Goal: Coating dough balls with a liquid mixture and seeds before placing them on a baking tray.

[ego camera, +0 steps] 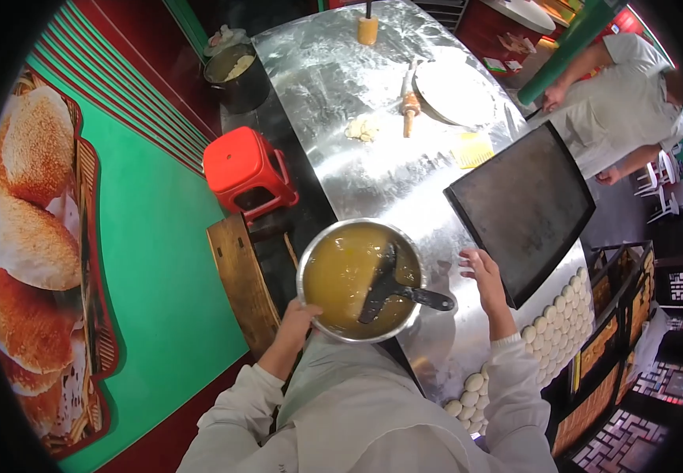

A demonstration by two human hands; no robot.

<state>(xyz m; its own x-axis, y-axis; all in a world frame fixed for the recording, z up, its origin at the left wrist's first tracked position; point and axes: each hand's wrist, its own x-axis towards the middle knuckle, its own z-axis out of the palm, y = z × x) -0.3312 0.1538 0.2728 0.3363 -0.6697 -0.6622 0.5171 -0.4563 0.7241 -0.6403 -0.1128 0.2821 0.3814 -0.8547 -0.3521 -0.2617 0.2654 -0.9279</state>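
My left hand (301, 322) grips the near left rim of a stainless steel bowl (301, 269), its thumb over the edge. Inside the bowl is a yellow liquid (335, 266), possibly oil or egg. A black plastic spatula (386, 284) rests partly in it, with its handle crossing the right rim. To the right, my right hand (486, 275) is raised with fingers apart, holding nothing. It is beside the near left edge of a black baking tray (525, 207); whether it touches the tray I cannot tell. Rows of pale dough rounds (554, 319) lie beyond my right forearm.
A floury steel table (329, 88) bears a rolling pin (409, 106), a round white board (457, 91), a yellow scraper (473, 149) and dough scraps (362, 129). At left are a red plastic stool (241, 162) and a dark pot (238, 86). Another person (613, 106) stands across the table.
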